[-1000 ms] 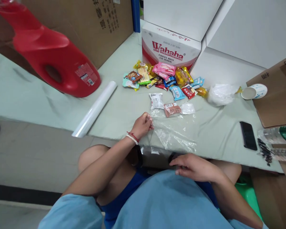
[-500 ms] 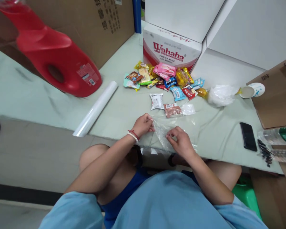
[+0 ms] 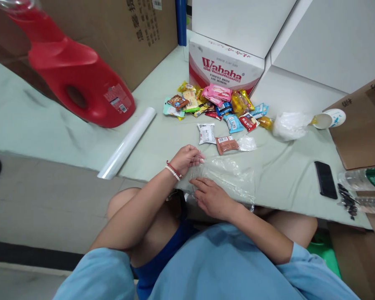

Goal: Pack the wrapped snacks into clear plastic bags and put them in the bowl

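A clear plastic bag [image 3: 234,175] lies spread at the table's front edge, its near side hanging slightly over. My left hand [image 3: 188,159] is closed, pinching the bag's left end between thumb and fingers. Across the bag's lower left part lies my right hand [image 3: 211,196], fingers stretched out and pointing left, below my left hand. Just beyond the bag are a white snack packet [image 3: 206,133], a brown snack packet [image 3: 227,145] and a crumpled clear wrapper [image 3: 247,143].
Colourful wrapped snacks [image 3: 218,92] are heaped against a Wahaba carton [image 3: 225,62]. On the left are a plastic film roll [image 3: 127,143] and a red jug [image 3: 81,79]. To the right stand a white bag [image 3: 290,126], paper cup [image 3: 334,118], phone [image 3: 326,180] and bottle [image 3: 356,179].
My right hand has moved left and nearer me, its fingers going from a pinch to stretched out. The bag now lies flatter, and my left hand has shifted slightly.
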The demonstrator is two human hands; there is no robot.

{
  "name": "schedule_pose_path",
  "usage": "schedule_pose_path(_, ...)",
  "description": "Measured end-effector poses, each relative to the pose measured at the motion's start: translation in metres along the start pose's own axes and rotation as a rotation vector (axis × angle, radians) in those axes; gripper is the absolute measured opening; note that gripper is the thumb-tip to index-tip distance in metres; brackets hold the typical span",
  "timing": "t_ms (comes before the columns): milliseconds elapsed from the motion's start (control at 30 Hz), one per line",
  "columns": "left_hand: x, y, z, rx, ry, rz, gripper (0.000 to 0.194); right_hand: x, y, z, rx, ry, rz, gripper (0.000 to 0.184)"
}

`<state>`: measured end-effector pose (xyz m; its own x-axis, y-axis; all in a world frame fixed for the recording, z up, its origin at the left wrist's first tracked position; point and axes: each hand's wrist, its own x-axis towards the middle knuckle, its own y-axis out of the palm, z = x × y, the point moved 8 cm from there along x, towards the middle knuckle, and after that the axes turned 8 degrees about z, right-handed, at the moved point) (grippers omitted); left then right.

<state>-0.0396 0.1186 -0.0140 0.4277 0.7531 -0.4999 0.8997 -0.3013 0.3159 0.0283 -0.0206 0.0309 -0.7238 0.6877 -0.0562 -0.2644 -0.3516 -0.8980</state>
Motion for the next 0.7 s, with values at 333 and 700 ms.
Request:
schedule_pose_path(333,0.008,-0.009,-0.023,-0.019,0.229,-0.084,0.053,-0.007,0.005,-0.013,0.067,-0.029,-0.040,0.014)
schedule_pose_path(700,-0.043,0.001,-0.069,0.812,0.777,-0.502,0.021,-0.003,0.006,-0.020,0.082,0.000,-0.095,0.014)
